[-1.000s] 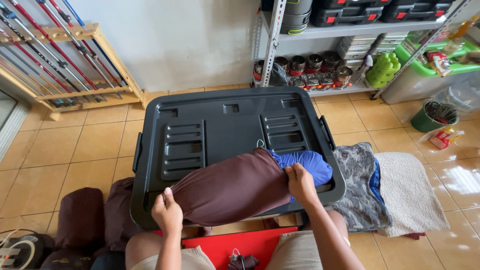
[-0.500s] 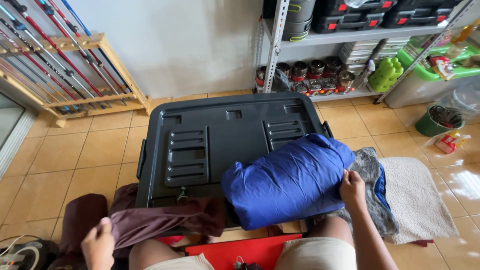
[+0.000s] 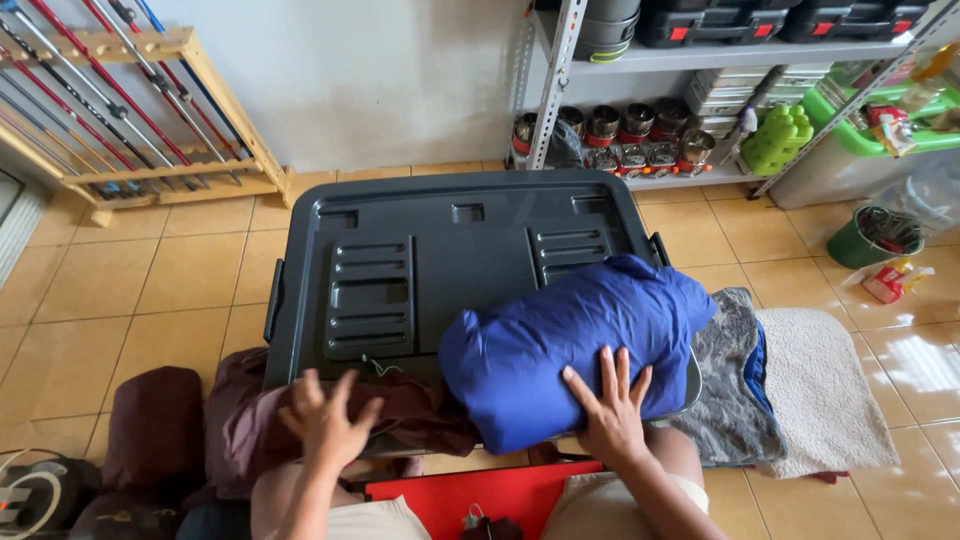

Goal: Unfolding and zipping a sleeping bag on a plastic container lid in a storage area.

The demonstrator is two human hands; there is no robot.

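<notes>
A puffy blue bundle (image 3: 570, 345) of soft fabric lies on the near right part of a dark grey storage box lid (image 3: 440, 265). My right hand (image 3: 608, 412) rests flat on its near side, fingers spread. A maroon cloth (image 3: 300, 415) hangs off the lid's near left edge toward my lap. My left hand (image 3: 325, 420) hovers over that cloth with fingers apart, holding nothing.
A wooden rack of red and blue poles (image 3: 110, 110) stands at the back left. A metal shelf (image 3: 690, 60) with pots and cases is at the back right. A grey cloth and a beige mat (image 3: 820, 390) lie on the tiled floor at right. Maroon bags (image 3: 150, 430) sit at left.
The maroon cloth went from on the lid to off its near left edge, uncovering the blue bundle. My left hand has come back up over the cloth; my right hand moved onto the bundle's near side.
</notes>
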